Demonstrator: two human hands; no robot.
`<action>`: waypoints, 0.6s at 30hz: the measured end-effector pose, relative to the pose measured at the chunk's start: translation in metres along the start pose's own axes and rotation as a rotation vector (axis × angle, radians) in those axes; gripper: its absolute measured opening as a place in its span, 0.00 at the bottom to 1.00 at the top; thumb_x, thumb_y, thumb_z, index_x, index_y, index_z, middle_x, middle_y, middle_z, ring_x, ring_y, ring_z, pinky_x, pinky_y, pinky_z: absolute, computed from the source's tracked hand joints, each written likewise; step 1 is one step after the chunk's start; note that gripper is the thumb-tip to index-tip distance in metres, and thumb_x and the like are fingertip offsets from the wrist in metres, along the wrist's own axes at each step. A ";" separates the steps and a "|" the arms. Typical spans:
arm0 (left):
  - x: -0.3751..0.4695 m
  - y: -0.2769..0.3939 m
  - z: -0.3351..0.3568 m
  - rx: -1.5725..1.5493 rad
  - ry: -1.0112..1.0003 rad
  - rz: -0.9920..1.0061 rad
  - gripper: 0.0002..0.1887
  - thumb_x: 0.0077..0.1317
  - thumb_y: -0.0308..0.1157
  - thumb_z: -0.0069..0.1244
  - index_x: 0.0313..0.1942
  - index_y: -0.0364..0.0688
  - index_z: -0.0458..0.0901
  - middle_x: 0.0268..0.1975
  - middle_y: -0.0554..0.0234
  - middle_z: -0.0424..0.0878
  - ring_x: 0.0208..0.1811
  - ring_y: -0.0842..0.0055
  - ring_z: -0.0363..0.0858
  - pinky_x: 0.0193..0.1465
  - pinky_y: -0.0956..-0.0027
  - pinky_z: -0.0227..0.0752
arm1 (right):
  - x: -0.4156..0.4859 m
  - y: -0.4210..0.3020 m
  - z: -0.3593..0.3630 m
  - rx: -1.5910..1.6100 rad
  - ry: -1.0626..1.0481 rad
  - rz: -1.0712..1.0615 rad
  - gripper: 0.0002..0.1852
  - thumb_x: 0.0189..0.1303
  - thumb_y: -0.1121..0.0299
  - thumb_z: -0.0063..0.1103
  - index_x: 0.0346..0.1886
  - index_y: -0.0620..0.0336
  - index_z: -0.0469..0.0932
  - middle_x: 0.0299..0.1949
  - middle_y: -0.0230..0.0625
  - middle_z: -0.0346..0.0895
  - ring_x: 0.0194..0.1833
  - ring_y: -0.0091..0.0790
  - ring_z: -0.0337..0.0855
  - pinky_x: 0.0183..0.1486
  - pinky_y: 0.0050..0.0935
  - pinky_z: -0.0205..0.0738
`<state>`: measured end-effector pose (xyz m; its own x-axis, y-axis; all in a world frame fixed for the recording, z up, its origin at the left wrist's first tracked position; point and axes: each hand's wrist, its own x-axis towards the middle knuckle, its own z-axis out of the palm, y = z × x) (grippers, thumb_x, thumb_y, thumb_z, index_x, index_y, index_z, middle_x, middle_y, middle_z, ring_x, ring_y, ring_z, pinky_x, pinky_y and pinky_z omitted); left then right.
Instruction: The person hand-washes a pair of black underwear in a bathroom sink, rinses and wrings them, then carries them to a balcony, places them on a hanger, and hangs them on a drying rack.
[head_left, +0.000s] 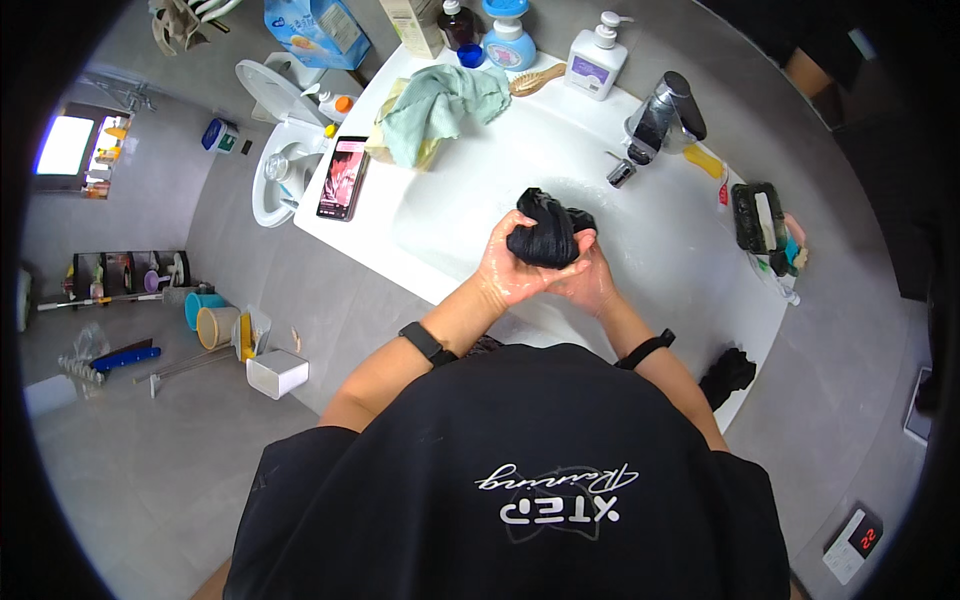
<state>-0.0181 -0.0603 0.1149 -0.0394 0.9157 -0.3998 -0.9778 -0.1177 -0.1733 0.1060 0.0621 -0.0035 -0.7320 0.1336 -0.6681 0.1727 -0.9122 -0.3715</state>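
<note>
A bunched, wet-looking black cloth (546, 238) is held up above the white washbasin (450, 206), its folds pressed together. My left hand (513, 264) cups it from the left and below, the thumb lying against its side. From the right, my right hand (589, 281) closes on the same cloth, with its fingers partly hidden behind it. Both hands glisten with water. Beyond them, the chrome faucet (660, 120) rises at the back of the basin. A second black cloth (727, 377) lies on the basin's right rim, near my right forearm.
A phone (343, 178) with a lit screen lies on the left rim. Behind it are a pale green cloth (442, 105), a wooden hairbrush (537, 79) and a white pump bottle (596, 60). A soap dish (757, 217) sits at right; a toilet (274, 172) stands left.
</note>
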 end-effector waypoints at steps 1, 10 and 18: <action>0.004 -0.007 0.004 -0.017 -0.023 -0.024 0.33 0.57 0.39 0.44 0.59 0.26 0.66 0.61 0.32 0.70 0.59 0.52 0.75 0.66 0.45 0.63 | -0.006 0.006 0.009 0.239 -0.190 -0.071 0.31 0.63 0.31 0.40 0.52 0.43 0.79 0.62 0.31 0.72 0.65 0.37 0.67 0.58 0.46 0.72; -0.003 -0.046 0.027 0.184 -0.170 -0.305 0.28 0.64 0.52 0.50 0.51 0.33 0.74 0.39 0.60 0.80 0.37 0.74 0.80 0.35 0.67 0.77 | -0.029 -0.080 0.040 0.189 -0.210 -0.301 0.24 0.67 0.47 0.48 0.48 0.61 0.76 0.31 0.39 0.82 0.23 0.32 0.82 0.33 0.32 0.83; 0.036 -0.057 -0.023 2.105 0.475 0.184 0.36 0.55 0.44 0.61 0.51 0.23 0.64 0.30 0.51 0.80 0.24 0.68 0.81 0.19 0.65 0.73 | -0.024 -0.066 0.077 -1.695 0.679 -0.311 0.29 0.54 0.68 0.61 0.60 0.67 0.68 0.50 0.54 0.79 0.50 0.52 0.81 0.53 0.40 0.77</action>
<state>0.0410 -0.0297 0.0894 -0.4195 0.7689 -0.4824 0.2927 0.6177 0.7299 0.0614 0.0896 0.0867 -0.5791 0.7042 -0.4109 0.8087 0.4322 -0.3990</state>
